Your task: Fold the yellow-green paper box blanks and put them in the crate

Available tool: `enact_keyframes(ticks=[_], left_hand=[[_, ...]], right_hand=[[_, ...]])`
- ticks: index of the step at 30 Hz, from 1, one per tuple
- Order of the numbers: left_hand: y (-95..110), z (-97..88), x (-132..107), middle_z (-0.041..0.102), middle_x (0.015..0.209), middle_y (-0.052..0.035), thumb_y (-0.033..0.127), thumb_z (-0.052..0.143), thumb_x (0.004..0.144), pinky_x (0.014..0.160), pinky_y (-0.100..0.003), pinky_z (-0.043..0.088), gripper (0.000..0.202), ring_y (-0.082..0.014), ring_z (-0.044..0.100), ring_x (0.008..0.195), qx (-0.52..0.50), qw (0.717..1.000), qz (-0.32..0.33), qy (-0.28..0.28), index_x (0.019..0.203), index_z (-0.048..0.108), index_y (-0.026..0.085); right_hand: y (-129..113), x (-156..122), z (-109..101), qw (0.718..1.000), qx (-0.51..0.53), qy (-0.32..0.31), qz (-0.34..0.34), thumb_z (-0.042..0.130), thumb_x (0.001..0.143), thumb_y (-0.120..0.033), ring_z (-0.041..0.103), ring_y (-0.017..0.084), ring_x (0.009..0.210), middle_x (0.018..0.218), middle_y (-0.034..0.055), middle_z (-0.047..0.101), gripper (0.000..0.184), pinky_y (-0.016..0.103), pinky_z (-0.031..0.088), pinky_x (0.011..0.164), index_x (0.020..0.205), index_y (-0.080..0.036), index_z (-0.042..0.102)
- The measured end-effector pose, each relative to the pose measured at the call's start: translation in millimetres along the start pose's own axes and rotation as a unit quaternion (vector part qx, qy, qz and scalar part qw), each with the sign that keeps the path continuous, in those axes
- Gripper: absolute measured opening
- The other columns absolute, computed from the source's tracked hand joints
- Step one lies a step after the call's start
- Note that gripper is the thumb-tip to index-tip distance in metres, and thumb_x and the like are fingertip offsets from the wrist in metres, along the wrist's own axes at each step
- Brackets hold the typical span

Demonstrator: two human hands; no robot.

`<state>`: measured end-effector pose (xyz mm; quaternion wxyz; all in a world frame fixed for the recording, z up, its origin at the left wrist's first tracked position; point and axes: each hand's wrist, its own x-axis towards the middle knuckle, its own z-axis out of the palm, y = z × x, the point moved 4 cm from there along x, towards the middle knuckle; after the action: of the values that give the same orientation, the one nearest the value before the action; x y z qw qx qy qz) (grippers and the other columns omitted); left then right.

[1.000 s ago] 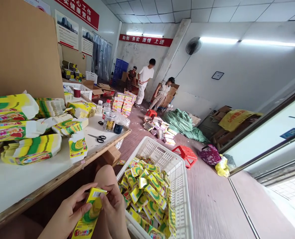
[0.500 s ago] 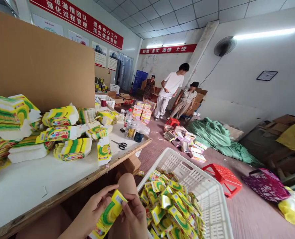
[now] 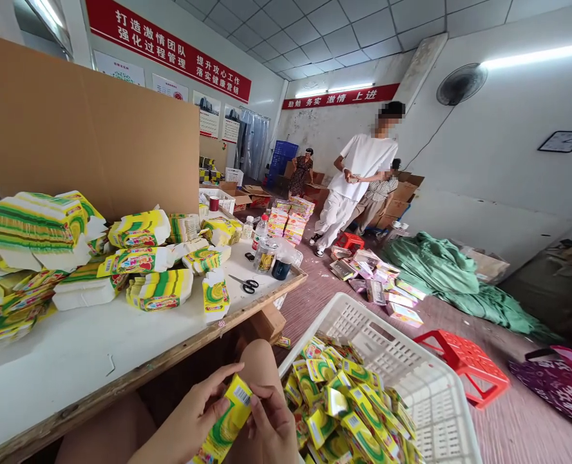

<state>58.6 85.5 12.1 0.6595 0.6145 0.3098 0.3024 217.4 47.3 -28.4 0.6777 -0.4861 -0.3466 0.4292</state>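
Observation:
Both my hands hold one small yellow-and-green carton [image 3: 227, 422] over my lap at the bottom of the view. My left hand [image 3: 196, 415] wraps it from the left, fingers curled round it. My right hand [image 3: 272, 428] pinches its upper end near the barcode. To the right stands a white plastic basket [image 3: 414, 380] filled with several folded cartons [image 3: 344, 403] of the same print. On the white table [image 3: 73, 357] to my left lie several stacks of flat carton blanks [image 3: 158, 289].
Scissors [image 3: 245, 282], bottles and a jar [image 3: 265, 252] sit at the table's far end. A big cardboard sheet [image 3: 87, 135] stands behind the stacks. A red stool [image 3: 464, 364] and a green cloth [image 3: 440, 270] lie on the floor. A person in white [image 3: 356, 183] stands beyond, others farther back.
The view has swung left and slightly up. The person in white has walked closer. My hands keep hold of the carton, which has shifted a little.

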Motion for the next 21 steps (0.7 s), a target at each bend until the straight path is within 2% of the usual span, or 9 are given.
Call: enact_keyframes(ticks=[5,11,15,21], left_hand=[[3.3,-0.2,-2.1,0.073,0.110,-0.0110,0.038,0.051,0.097,0.091,-0.036,0.051,0.052,-0.0253,0.068,0.099,0.030,0.999,-0.003,0.012,0.147,0.045,0.022],[11.7,-5.3,-3.9,0.071,0.115,-0.0126,0.029,0.051,0.096,0.094,-0.036,0.049,0.046,-0.0262,0.067,0.105,0.046,0.999,-0.006,0.023,0.141,0.052,0.019],[10.2,-7.0,-4.6,0.073,0.112,-0.0118,0.029,0.054,0.094,0.090,-0.035,0.050,0.049,-0.0256,0.068,0.101,0.046,0.998,-0.025,0.020,0.142,0.051,0.020],[5.2,-10.0,-6.6,0.073,0.109,-0.0110,0.030,0.056,0.092,0.088,-0.035,0.051,0.049,-0.0255,0.068,0.098,0.042,0.998,-0.023,0.037,0.141,0.053,0.020]], right_hand=[[-2.1,-3.2,3.8,0.997,0.022,-0.027,0.064,0.081,0.068,-0.055,0.054,0.014,0.050,0.064,0.0022,0.068,0.039,0.026,0.046,0.048,0.083,-0.020,0.076],[-4.7,-2.5,1.7,0.995,0.026,0.010,0.098,0.083,0.065,-0.055,0.050,0.013,0.048,0.060,-0.0013,0.064,0.041,0.024,0.043,0.047,0.083,-0.020,0.074],[-3.3,-1.9,3.2,0.994,0.020,0.003,0.106,0.083,0.064,-0.056,0.049,0.012,0.049,0.063,-0.0002,0.065,0.042,0.024,0.042,0.046,0.081,-0.018,0.074],[13.9,-2.6,-1.2,0.995,0.029,0.018,0.098,0.082,0.067,-0.056,0.047,0.010,0.047,0.065,0.0002,0.067,0.041,0.022,0.039,0.044,0.084,-0.019,0.075]])
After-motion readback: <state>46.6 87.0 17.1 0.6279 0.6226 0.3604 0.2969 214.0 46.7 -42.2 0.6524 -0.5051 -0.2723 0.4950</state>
